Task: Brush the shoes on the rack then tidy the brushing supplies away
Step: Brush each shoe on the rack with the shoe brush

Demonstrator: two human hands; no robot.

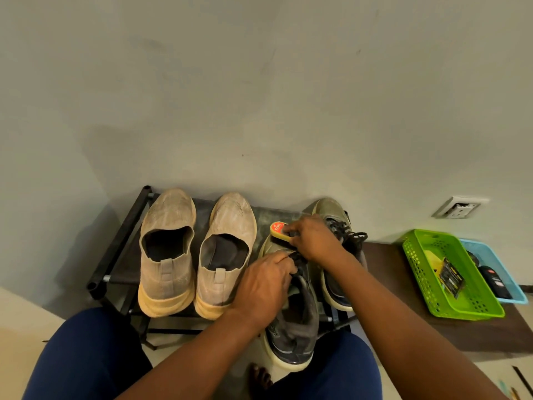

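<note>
Right hand (pixel 313 238) grips brush (pixel 281 231) | left hand (pixel 264 287) holds shoe (pixel 291 319) | green basket (pixel 450 308) right

Matt knit cloth slip-on shoes (pixel 196 249) sit on a black metal-tube rack (pixel 121 241); perforated glossy plastic green basket (pixel 450 275).

Wall socket (pixel 458 207) beside grey wall (pixel 259 82)

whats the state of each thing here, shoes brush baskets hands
beige slip-on pair: side by side on the rack, untouched
grey lace-up shoe: steadied by the left hand, toe being brushed
second grey shoe: on the rack, behind the right arm
brush: gripped in the right hand, on the shoe's toe
green basket: on the floor, holding a packet
blue basket: behind the green one, holding a dark item
</note>
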